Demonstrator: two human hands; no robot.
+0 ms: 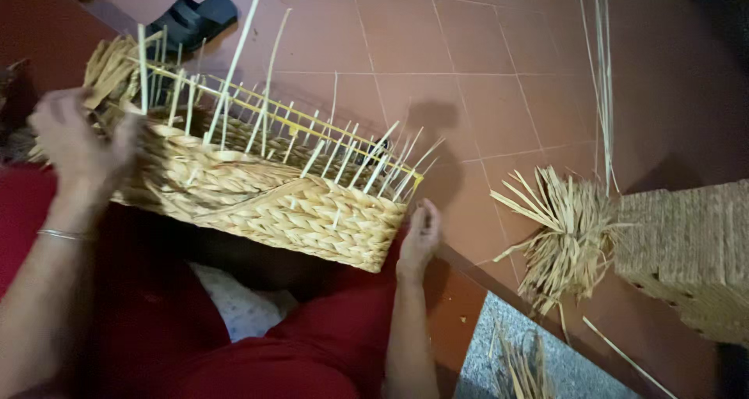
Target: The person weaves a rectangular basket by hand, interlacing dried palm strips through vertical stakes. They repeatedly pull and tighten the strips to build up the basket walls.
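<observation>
Half-woven basket (265, 196) on lap, red tiled floor (468, 63) (black sandal (191, 21))

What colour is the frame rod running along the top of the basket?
Yellow. The rod runs along the top of the woven straw basket; the head view shows it best.

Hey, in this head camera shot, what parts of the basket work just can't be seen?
- Left hand: blurred; its grip on the woven basket is unclear.
- Basket's inside: hidden by its near wall.
- Second woven piece: cut off by the right edge.
- Black sandal: partly behind the stakes.
</observation>
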